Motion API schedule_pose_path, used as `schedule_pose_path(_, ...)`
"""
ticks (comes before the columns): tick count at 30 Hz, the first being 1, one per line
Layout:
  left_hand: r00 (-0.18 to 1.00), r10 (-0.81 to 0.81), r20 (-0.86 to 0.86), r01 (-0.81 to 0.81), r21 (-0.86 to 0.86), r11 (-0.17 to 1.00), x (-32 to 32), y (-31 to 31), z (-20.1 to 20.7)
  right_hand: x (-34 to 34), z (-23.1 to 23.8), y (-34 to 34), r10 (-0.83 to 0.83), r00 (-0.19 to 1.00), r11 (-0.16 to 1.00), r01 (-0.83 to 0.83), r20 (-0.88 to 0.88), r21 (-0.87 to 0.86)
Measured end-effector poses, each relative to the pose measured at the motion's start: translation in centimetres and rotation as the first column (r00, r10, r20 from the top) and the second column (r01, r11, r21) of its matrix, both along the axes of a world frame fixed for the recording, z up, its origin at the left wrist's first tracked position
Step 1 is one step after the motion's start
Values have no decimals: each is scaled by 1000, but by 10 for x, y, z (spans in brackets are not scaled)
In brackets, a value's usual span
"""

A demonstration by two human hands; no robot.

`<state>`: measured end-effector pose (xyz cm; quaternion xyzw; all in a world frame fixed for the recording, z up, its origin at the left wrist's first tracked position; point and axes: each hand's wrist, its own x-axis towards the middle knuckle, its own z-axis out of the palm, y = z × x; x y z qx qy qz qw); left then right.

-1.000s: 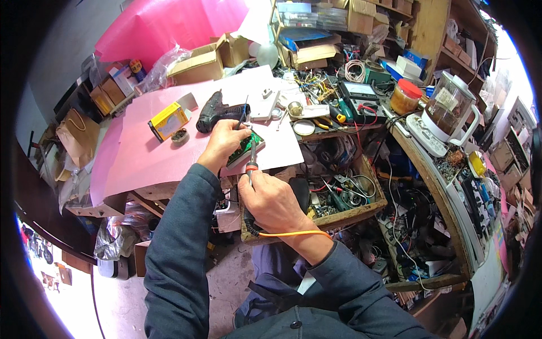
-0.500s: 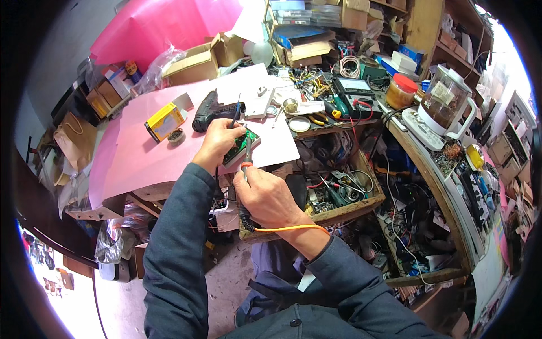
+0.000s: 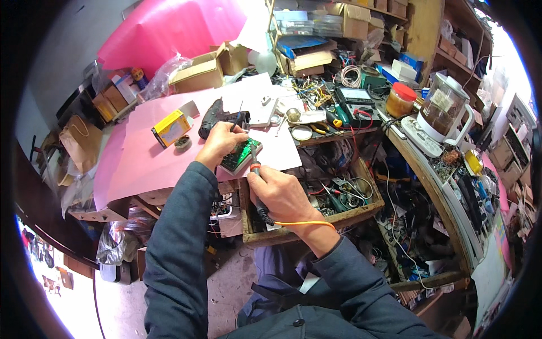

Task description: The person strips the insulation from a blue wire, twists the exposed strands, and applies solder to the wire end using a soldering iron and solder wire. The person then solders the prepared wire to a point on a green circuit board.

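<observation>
Here the left hand (image 3: 217, 144) rests on the far side of a small green circuit board (image 3: 241, 155), fingers curled over its edge and pressing it down so it cannot slide. The board lies on a sheet of white paper (image 3: 276, 148), close to the near edge of the pink tabletop (image 3: 141, 164), right in front of the person, so both hands can get to it easily. The right hand (image 3: 282, 198) is closed tight around the handle of a soldering iron (image 3: 257, 181), held like a fat pen, with the thin tip pointing down at the near edge of the board. An orange cord (image 3: 305, 224) runs from the tool across the wrist. Just below the right hand sits an open wooden drawer (image 3: 372, 203) full of wires and tools, so that hand has little room to drop. A black hand tool (image 3: 217, 116) and a yellow box (image 3: 171, 127) lie near the left hand, but the pink top to the left is more open.
</observation>
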<state>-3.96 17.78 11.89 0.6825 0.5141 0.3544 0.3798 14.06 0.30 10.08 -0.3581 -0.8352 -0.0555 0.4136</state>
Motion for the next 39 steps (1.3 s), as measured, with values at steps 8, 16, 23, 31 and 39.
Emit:
schedule_pose_path(8, 1000, -23, 15, 20, 148, 989, -4, 6, -21, 7, -6, 7, 23, 998, 1000, -23, -54, 6)
schedule_pose_path(16, 992, 99, -81, -73, 270, 960, 1, -4, -19, 4, -5, 7, 34, 985, 998, -25, -171, 54)
schedule_pose_path(23, 944, 255, -212, -182, 309, 933, 10, -5, -21, 1, -6, 7, 26, 989, 997, -15, -149, 72)
schedule_pose_path(31, 968, 222, -115, -182, 283, 942, 10, -4, -24, 2, -10, 5, -8, 996, 998, 14, -93, 62)
schedule_pose_path(39, 972, 29, 234, -40, 40, 998, 2, -1, -29, 4, -9, 7, 50, 994, 997, -45, -95, 56)
